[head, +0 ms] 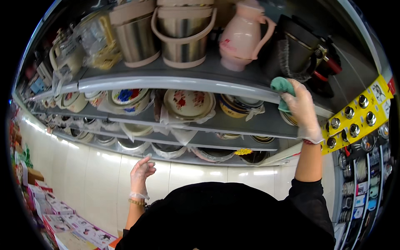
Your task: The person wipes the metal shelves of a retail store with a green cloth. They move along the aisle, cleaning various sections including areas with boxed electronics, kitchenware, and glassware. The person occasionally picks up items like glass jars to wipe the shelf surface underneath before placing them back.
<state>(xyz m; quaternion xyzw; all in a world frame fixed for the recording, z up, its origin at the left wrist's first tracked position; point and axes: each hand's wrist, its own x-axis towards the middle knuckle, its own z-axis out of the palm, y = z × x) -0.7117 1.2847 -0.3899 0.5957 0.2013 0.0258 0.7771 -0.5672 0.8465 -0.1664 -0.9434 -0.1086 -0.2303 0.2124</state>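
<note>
My right hand (pixel 300 107), in a clear plastic glove, grips a green cloth (pixel 282 87) against the front edge of the upper shelf (pixel 187 83). The cloth wraps over that edge and hangs a little below it. My left hand (pixel 142 170), also gloved, is held low over the floor in front of the lower shelves, with fingers slightly bent and nothing in it. On the upper shelf, a pink jug with a handle (pixel 242 37) and a black container (pixel 289 47) stand nearest the cloth. Steel buckets with pink rims (pixel 183 37) stand further left.
Floral enamel basins (pixel 189 104) and other bowls fill the lower shelves. A yellow card (pixel 357 117) with round metal items hangs at the right, beside another rack of kitchenware (pixel 359 187). Boxes (pixel 62 218) are stacked at the lower left on the tiled floor (pixel 100 175).
</note>
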